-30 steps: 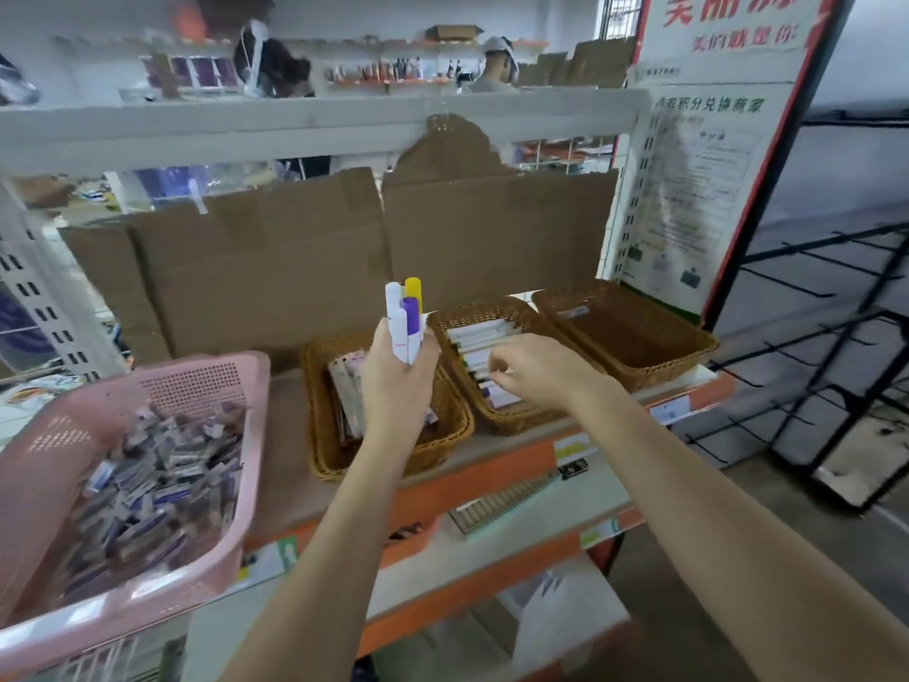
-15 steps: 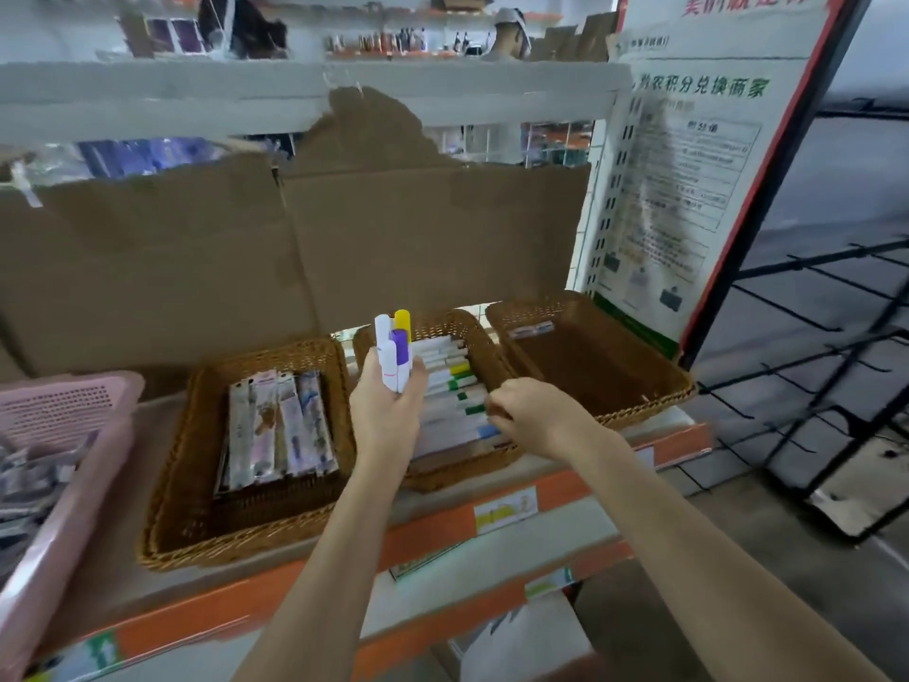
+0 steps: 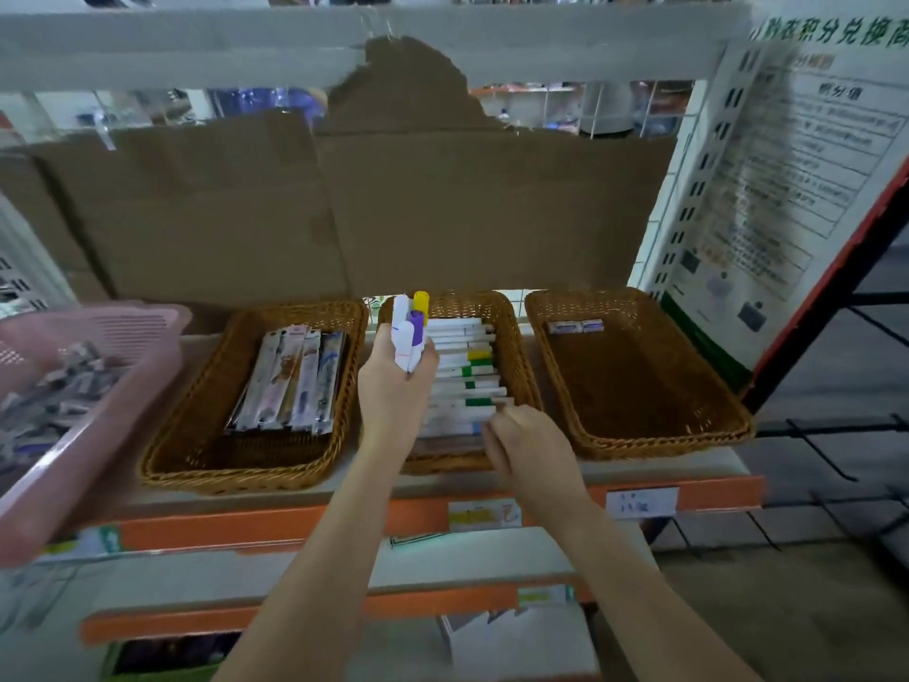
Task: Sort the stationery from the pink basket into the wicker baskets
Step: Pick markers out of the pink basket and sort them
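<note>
Left hand (image 3: 393, 391) grips 4 markers (image 3: 410, 332) upright; right hand (image 3: 529, 447) pinches a pen (image 3: 462, 412) at the middle basket (image 3: 521, 337)'s near-right edge, fingertips hidden.

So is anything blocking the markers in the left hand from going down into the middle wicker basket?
Nothing visible does. The left hand grips the bunch of markers upright over the middle wicker basket, which is open-topped. The right hand is at the basket's front, at the near end of the marker row, beside the drop path.

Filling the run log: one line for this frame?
left hand: grips markers upright | right hand: fingers at marker row in middle wicker basket | pink basket: still stocked
</note>
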Demonstrator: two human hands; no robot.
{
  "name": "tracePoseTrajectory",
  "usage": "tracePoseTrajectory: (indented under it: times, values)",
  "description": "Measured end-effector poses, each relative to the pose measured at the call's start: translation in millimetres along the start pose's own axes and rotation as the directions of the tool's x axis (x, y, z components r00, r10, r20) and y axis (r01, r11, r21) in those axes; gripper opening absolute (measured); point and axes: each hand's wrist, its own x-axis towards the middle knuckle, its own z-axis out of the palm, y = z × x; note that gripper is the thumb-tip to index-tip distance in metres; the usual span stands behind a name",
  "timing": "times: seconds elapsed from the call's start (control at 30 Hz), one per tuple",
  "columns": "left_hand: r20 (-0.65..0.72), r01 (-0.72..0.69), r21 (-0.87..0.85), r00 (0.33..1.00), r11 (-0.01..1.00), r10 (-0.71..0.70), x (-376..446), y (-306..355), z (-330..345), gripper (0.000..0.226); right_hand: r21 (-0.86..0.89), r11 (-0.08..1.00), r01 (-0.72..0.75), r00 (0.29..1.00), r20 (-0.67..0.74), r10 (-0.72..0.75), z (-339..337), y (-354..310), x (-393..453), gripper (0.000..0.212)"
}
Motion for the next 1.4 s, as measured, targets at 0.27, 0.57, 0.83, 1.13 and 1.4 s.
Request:
tracePoseTrajectory:
  times: [0.27, 0.57, 0.83, 1.13, 1.4]
  values:
    - [0.585, -0.482, 0.616, 0.81, 0.623, 0.047, 63.0, -27.3, 27.8, 0.028, -0.029, 0.998, 0.049, 0.988, -0.146, -0.052, 11.0, 4.1, -3.0, 0.031]
    - [0.824, -0.638, 0.5, 0.558, 0.586, -0.095, 93.0, -43.6, 40.4, 0.053, -0.049, 0.998, 0.031, 0.982, -0.185, -0.04, 14.1, 4.8, -3.6, 0.03]
    - [0.861, -0.602, 0.44, 0.493, 0.666, -0.123, 85.3, -31.7, 21.2, 0.062, -0.065, 0.997, 0.029, 0.972, -0.229, -0.043, 17.3, 4.9, -4.6, 0.028]
    - [0.822, -0.634, 0.438, 0.569, 0.637, 0.001, 75.3, -27.1, 8.9, 0.017, -0.058, 0.998, 0.003, 0.973, -0.232, -0.016, 18.1, 3.7, -5.1, 0.027]
    - [0.794, -0.659, 0.427, 0.601, 0.619, 0.092, 57.5, -34.7, 6.7, 0.023, -0.086, 0.996, 0.008, 0.991, -0.135, -0.019, 9.6, 1.2, -1.8, 0.027]
